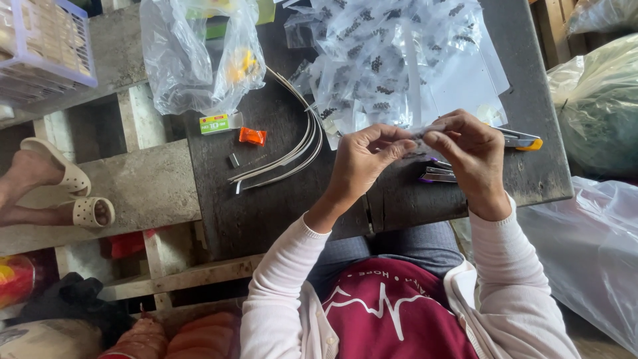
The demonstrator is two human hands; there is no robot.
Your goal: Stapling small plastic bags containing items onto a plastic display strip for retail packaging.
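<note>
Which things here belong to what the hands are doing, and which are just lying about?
In use:
left hand and right hand, pinching a small clear packet
heap of clear packets with dark beads
dark wooden table

Lying about:
curved pale strips
orange wrapped piece
small green box
orange-tipped cutter
plastic bag with yellow items

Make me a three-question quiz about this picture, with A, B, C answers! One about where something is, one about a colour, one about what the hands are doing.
1. Where are the curved strips?
A. On the table
B. In the basket
C. On the lap

2. What colour is the small wrapper by the strips?
A. Blue
B. Orange
C. White

3. What are the left hand and right hand doing?
A. Resting flat
B. Pinching one small clear bag together
C. Holding scissors

Answers: 1 A, they lie on the dark tabletop; 2 B, it is bright orange; 3 B, both hands' fingertips meet on it.
</note>
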